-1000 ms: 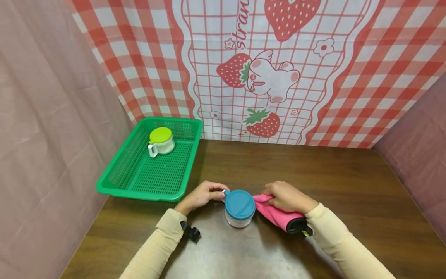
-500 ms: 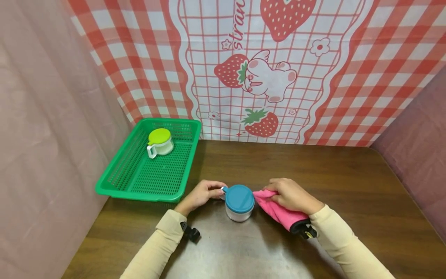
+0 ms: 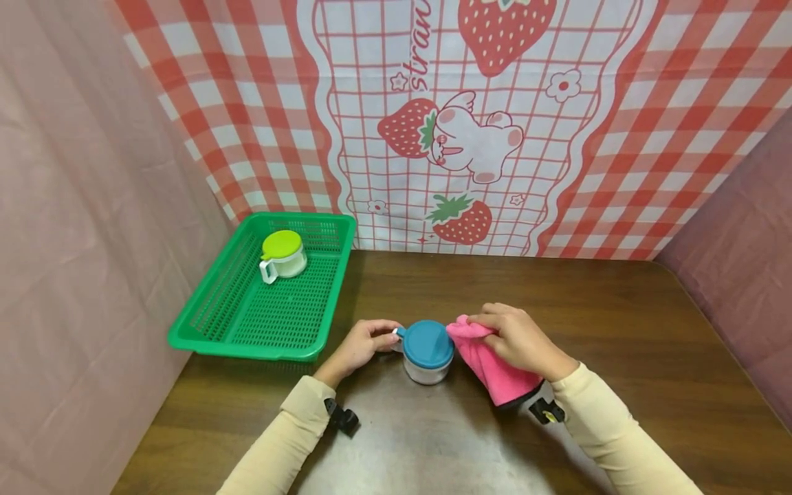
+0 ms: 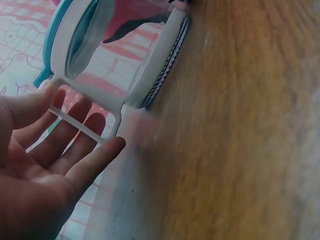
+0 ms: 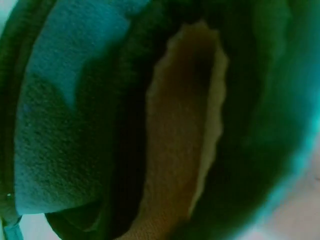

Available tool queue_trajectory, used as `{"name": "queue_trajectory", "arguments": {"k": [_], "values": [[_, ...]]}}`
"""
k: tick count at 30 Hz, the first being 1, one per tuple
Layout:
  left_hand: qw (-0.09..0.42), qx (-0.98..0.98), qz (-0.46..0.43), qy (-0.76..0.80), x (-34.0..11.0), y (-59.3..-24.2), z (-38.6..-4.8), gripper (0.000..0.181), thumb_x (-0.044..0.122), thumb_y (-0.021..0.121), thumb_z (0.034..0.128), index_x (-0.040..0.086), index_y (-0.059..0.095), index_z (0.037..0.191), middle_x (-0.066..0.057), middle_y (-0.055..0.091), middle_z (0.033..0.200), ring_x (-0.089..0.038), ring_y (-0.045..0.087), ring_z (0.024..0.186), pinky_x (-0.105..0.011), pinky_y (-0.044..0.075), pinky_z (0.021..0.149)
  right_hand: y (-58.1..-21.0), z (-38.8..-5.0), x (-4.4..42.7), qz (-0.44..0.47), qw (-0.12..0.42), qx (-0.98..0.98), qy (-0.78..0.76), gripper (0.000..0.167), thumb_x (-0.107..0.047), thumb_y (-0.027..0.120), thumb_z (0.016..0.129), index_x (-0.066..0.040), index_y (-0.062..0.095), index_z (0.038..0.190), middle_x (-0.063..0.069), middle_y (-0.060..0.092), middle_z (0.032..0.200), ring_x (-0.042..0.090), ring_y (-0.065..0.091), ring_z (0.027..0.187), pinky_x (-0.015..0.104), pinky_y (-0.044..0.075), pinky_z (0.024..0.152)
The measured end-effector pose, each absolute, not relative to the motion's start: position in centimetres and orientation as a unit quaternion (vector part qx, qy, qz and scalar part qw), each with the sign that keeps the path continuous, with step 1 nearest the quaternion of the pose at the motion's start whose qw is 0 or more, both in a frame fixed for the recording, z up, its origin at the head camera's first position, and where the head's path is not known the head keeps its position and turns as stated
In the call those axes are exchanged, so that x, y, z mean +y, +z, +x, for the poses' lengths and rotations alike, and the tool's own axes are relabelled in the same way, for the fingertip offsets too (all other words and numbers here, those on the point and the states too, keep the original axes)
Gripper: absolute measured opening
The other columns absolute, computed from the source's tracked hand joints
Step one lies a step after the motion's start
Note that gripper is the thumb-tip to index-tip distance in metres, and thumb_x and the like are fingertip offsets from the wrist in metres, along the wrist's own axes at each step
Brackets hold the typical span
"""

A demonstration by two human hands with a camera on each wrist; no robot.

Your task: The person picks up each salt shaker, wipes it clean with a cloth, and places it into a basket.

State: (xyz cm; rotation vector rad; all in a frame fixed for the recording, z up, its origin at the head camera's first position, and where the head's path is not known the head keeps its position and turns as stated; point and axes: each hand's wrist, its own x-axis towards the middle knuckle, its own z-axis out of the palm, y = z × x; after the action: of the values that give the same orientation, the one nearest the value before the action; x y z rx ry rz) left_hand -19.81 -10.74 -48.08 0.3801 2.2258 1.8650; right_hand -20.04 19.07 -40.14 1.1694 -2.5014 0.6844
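Observation:
A clear jar (image 3: 427,371) with a blue lid (image 3: 428,344) and a white handle (image 4: 82,125) is near the middle of the table. My left hand (image 3: 364,347) holds that handle, thumb on top and fingertips around its lower part in the left wrist view. To the jar's right, my right hand (image 3: 516,340) pinches a bunched pink cloth (image 3: 495,371) with a dark edge. The cloth's upper tip lies against or just beside the jar's rim; I cannot tell which. Strangely tinted cloth folds (image 5: 65,125) fill the right wrist view and hide the right fingers.
At the left back stands a green plastic basket (image 3: 337,289) holding a second jar (image 3: 291,265) with a lime lid and white handle. The brown wooden table (image 3: 588,295) ends at a strawberry-print curtain (image 3: 458,137); pink curtains (image 3: 93,206) hang at the sides.
The blue-lidded jar has shifted slightly away from me, its handle still in the left hand. My right hand and the pink cloth have moved a little farther forward along the jar's right side.

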Motion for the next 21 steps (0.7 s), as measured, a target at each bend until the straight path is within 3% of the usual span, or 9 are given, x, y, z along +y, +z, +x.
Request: {"name": "queue_trajectory", "arguments": {"k": [5,12,19,21], "values": [[0.083,0.766,0.114,0.627,-10.3,-48.2,-19.6,0.028,0.003,0.061,0.0936,-0.012,0.062,0.117,-0.029,0.065,0.113,-0.012,0.063,0.091,-0.040,0.059,0.082,-40.0,-20.0,19.0,0.403,0.178,-0.863,0.249,0.028,0.006,0.073,0.075,-0.006,0.076,0.100,-0.001,0.063,0.081,0.009,0.052,0.072,0.026,0.046,0.062],[0.061,0.767,0.083,0.633,-9.4,-48.4,-19.6,0.028,0.002,0.062,0.0918,-0.012,0.063,0.116,-0.029,0.066,0.111,-0.005,0.061,0.085,-0.041,0.059,0.080,-40.1,-20.4,18.8,0.400,0.231,-0.848,0.258,0.027,0.006,0.076,0.072,-0.004,0.075,0.097,0.001,0.064,0.082,0.011,0.054,0.072,0.029,0.048,0.062],[0.053,0.763,0.069,0.641,-8.8,-48.4,-19.4,0.027,0.002,0.063,0.0911,-0.013,0.063,0.114,-0.029,0.067,0.108,-0.028,0.067,0.092,-0.044,0.059,0.077,-39.8,-20.6,18.6,0.393,0.273,-0.836,0.267,0.030,0.008,0.077,0.069,-0.001,0.074,0.097,0.006,0.065,0.083,0.016,0.055,0.076,0.032,0.047,0.065],[0.056,0.762,0.066,0.641,-8.8,-48.4,-19.3,0.027,0.002,0.063,0.0911,-0.013,0.063,0.114,-0.028,0.068,0.108,-0.029,0.067,0.092,-0.043,0.059,0.077,-39.7,-20.7,18.6,0.393,0.281,-0.833,0.270,0.031,0.009,0.077,0.069,-0.001,0.074,0.097,0.006,0.065,0.082,0.016,0.055,0.075,0.031,0.046,0.065]]}}
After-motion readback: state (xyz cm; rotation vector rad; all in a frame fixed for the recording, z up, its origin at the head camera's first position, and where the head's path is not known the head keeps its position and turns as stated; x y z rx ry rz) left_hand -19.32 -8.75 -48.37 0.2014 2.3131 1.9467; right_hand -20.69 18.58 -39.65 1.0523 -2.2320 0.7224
